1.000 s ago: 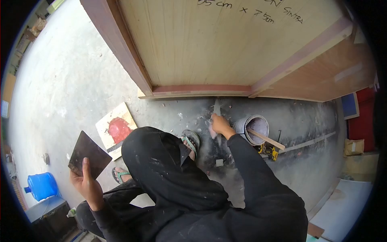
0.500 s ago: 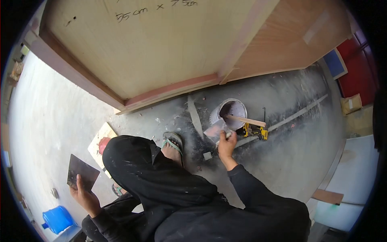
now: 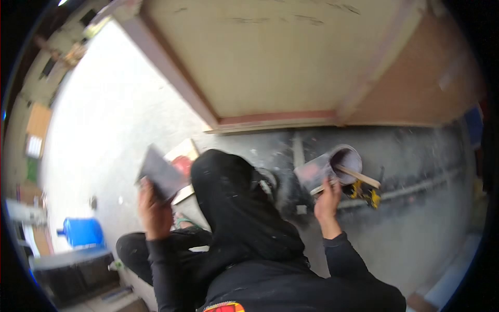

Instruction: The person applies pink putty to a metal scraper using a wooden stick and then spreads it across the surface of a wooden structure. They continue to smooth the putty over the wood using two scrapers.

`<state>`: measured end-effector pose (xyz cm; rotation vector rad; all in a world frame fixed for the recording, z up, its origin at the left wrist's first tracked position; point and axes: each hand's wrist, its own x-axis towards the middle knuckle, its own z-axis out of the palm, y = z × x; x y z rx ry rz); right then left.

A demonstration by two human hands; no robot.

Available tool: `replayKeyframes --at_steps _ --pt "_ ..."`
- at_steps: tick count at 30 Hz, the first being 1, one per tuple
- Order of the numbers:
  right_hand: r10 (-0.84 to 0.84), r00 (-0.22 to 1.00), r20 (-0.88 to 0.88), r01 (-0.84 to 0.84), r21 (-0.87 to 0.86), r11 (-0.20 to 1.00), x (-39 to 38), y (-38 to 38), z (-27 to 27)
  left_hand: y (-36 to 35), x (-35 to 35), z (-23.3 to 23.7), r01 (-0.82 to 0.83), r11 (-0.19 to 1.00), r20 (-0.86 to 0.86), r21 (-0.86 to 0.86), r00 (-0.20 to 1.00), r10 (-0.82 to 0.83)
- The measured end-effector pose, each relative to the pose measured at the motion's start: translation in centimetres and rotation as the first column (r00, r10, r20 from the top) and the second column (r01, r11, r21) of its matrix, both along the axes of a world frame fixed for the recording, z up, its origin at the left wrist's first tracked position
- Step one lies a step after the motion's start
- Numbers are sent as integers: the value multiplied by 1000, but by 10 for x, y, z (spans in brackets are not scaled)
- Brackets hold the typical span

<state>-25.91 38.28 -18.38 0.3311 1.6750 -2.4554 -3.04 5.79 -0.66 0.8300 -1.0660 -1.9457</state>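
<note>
My left hand (image 3: 155, 210) is closed around one edge of a thin, dark rectangular plate (image 3: 163, 176), its thumb lying on the flat face. The plate is tilted and partly covers a pale board (image 3: 183, 195) on the floor, which bears a red patch. My right hand (image 3: 327, 202) grips a wide, flat putty scraper (image 3: 312, 174) with a greyish, pink-smeared blade. The blade is beside the left wall of a bucket (image 3: 356, 157) and overlaps it in view. A wooden stick (image 3: 364, 178) leans out of the bucket. Motion blurs both hands somewhat.
A large wooden panel with a frame (image 3: 291, 67) stands ahead. A yellow-black power tool (image 3: 366, 195) lies beside the bucket. At the left are a blue water jug (image 3: 83, 232) and a dark box (image 3: 78, 278). My bent knee (image 3: 223, 171) sits between my hands.
The view has swung left. My left hand has brought the plate inward, over the pale board. My right hand has turned the scraper away from the bucket's opening, to its left side.
</note>
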Motion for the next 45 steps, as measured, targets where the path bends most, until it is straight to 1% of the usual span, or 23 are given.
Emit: replayKeyframes --at_steps 2,3,5,9,10,11,14,18,20,21,23,24,25,26,27,28,29,30,32,35,38,41,45 --pt "67 997 -39 -72 -135 988 -15 -36 61 15 -23 15 49 987 -89 154 995 -35" --pt "170 977 -130 -193 -190 963 -16 -56 84 19 -28 15 83 964 -169 254 985 -40" --pt "314 906 -284 -372 -177 911 -17 -98 116 18 -37 -5 194 933 -315 302 944 -94" --pt "542 769 -338 -620 -192 761 -3 -169 164 32 -66 -12 231 933 -453 275 887 -86" --pt "575 745 -340 -648 -162 744 3 -183 168 33 -69 -10 286 935 -491 211 858 -152" --pt "601 731 -322 -674 -201 711 9 -195 175 34 -71 -11 311 911 -527 270 840 -130" --pt "639 683 -353 -703 -82 707 26 -221 166 35 -73 -11 354 879 -566 319 815 -123" --pt "721 522 -456 -830 -79 552 33 -222 139 34 -76 -27 304 909 -539 285 835 -110" --pt "839 522 -156 -844 -239 480 18 -205 125 27 -79 -38 297 916 -529 270 841 -117" --pt "811 537 -230 -824 59 563 9 -191 141 24 -80 -43 286 924 -507 252 853 -126" --pt "705 586 -400 -656 277 702 -26 -153 149 20 -82 -50 221 931 -470 290 881 -63" --pt "689 540 -483 -351 615 706 -56 -127 138 14 -85 -66 125 947 -407 296 913 7" --pt "664 612 -429 -65 809 584 -72 -105 144 8 -89 -84 27 955 -344 295 935 80" --pt "714 574 -401 118 903 413 -96 -74 141 1 -92 -107 -94 936 -300 339 932 202" --pt "764 595 -250 261 959 111 -107 -46 148 -6 -93 -121 -231 915 -200 332 930 307" --pt "716 696 -47 192 974 -123 -110 -24 154 -18 -93 -145 -334 892 -120 303 916 383" --pt "597 764 246 54 897 -439 -120 -3 150 -30 -91 -162 -432 863 -45 263 888 458" --pt "384 783 490 -105 712 -694 -130 19 140 -41 -86 -165 -433 858 -40 277 887 461" --pt "301 718 628 -94 516 -852 -137 65 112 -61 -80 -167 -506 828 -134 241 828 544" --pt "232 672 703 -228 494 -839 -122 91 95 -62 -66 -113 -479 814 -104 328 838 536" --pt "343 692 635 -207 630 -749 -123 111 70 -67 -62 -114 -482 824 -79 297 848 524" --pt "281 651 705 -241 544 -804 -136 113 56 -67 -59 -121 -466 844 -50 265 867 495" --pt "378 757 533 -14 592 -806 -162 113 59 -68 -55 -125 -434 876 -64 211 888 456"
